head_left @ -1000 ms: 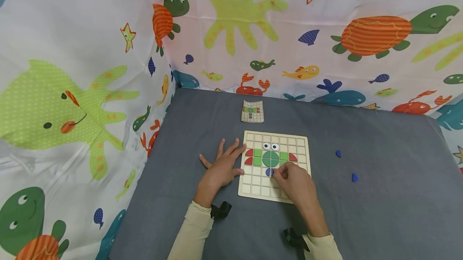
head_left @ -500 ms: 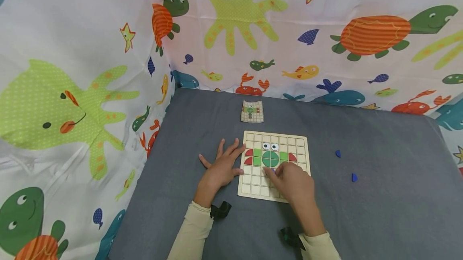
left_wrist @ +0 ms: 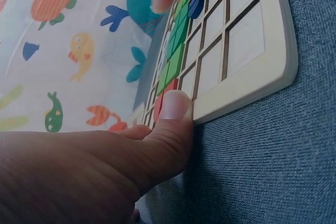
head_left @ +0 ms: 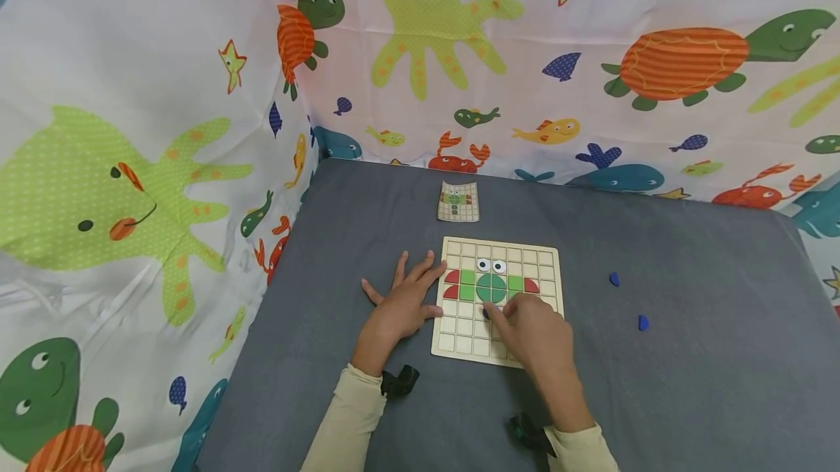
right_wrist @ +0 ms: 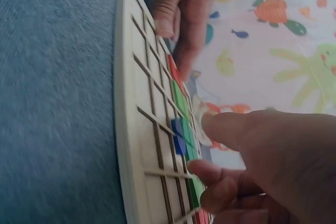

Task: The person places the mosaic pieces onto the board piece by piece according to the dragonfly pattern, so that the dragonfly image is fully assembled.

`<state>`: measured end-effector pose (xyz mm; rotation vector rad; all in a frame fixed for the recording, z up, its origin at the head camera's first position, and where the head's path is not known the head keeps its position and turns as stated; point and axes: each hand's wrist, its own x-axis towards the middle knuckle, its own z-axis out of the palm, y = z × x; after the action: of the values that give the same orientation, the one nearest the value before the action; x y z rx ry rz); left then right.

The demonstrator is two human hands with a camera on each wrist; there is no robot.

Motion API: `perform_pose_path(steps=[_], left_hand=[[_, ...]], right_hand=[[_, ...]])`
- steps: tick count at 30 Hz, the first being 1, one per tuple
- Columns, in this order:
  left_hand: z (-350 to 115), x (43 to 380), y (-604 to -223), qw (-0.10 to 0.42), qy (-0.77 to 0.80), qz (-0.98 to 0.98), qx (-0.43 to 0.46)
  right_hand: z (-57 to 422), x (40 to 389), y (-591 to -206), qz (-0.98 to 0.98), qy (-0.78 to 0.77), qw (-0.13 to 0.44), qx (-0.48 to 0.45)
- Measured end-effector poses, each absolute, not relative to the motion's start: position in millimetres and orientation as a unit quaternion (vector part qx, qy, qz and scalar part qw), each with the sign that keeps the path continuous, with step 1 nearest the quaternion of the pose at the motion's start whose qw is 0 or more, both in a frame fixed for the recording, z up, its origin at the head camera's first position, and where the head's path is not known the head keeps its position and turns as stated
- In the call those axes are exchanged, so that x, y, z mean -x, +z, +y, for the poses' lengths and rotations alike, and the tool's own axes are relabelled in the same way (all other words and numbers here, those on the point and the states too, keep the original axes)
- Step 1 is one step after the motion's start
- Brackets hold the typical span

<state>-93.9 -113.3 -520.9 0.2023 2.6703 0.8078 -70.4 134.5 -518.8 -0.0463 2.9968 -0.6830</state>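
Note:
A wooden grid board [head_left: 454, 344] lies on the table, with red, green and eye pieces set in its cells. My left hand [head_left: 402, 311] rests at the board's left edge, fingers spread; its thumb [left_wrist: 176, 106] touches the rim in the left wrist view. Over the lower middle of the board is my right hand [head_left: 539, 330]. A blue piece [right_wrist: 179, 137] sits on the grid below the green circle, close to the right fingertips. In the right wrist view the thumb [right_wrist: 226, 127] and index finger stand apart, with nothing visibly pinched. In the head view the hand partly covers the blue piece.
Two blue quarter-round pieces [head_left: 614, 279] lie on the grey table to the right of the board. A small pattern card [head_left: 459, 211] lies behind the board. Cloth printed with sea animals [head_left: 394, 41] hangs along the back and left.
My right thumb has shifted left over the blue piece, then slightly back right; the earlier pinch at the piece has loosened. The left hand stays at the board's edge.

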Motion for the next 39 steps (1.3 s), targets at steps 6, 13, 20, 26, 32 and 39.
perform_pose_path(steps=[6, 13, 20, 26, 32, 39], left_hand=[[-111, 94, -521, 0.174, 0.286, 0.94, -0.067], [-110, 95, -522, 0.171, 0.283, 0.942, -0.061], [-109, 94, -522, 0.174, 0.27, 0.945, -0.06], [-109, 93, -522, 0.172, 0.274, 0.944, -0.061], [-111, 91, -522, 0.167, 0.283, 0.942, -0.064], [-110, 91, -527, 0.171, 0.292, 0.938, -0.07]], right_hand=[[165, 68, -515, 0.961, -0.278, -0.006, 0.0], [219, 69, -510, 0.957, -0.28, -0.057, -0.057], [278, 62, -513, 0.96, -0.261, -0.069, -0.08], [311, 54, -514, 0.964, -0.243, -0.061, -0.089], [328, 49, -517, 0.965, -0.231, -0.025, -0.123], [333, 48, -519, 0.963, -0.219, 0.009, -0.154]])
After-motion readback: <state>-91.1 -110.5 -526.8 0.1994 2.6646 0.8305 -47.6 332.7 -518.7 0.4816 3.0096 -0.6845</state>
